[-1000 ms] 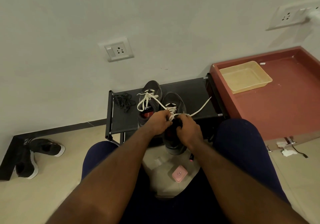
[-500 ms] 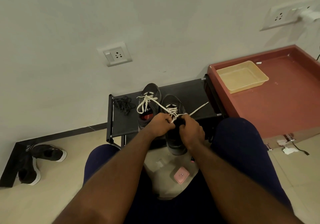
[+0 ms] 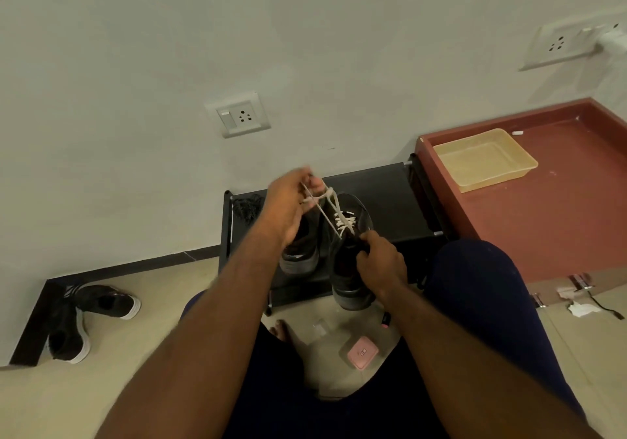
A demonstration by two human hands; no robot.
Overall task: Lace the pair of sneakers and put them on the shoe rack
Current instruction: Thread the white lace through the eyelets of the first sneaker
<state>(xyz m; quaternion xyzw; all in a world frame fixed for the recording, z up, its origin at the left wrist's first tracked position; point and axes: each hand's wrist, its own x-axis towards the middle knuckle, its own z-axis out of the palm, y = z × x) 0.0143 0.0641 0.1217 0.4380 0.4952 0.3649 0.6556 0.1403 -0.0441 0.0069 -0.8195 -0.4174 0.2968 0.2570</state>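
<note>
Setting: pale wall (image 3: 305,48); black shoe rack (image 3: 390,194) standing against it.
Sneakers: laced sneaker (image 3: 360,210) and other sneaker (image 3: 302,252) side by side on the rack top, heels toward the person.
Left hand (image 3: 288,207): risen from the eyelets since half a second ago; pinches the white lace (image 3: 330,201), drawn taut above the pair.
Right hand (image 3: 380,262): low, gripping the laced sneaker's collar.
Hands: together before, now apart.

Your lace (image 3: 342,222) looks like flat woven cloth, matt white. Your sneakers (image 3: 346,289) have dull dark uppers with a faint sheen at the heels. The rack (image 3: 390,207) shelf seems matt black fabric, the tray (image 3: 498,178) glossy translucent plastic, the floor (image 3: 152,343) smooth tile.
</note>
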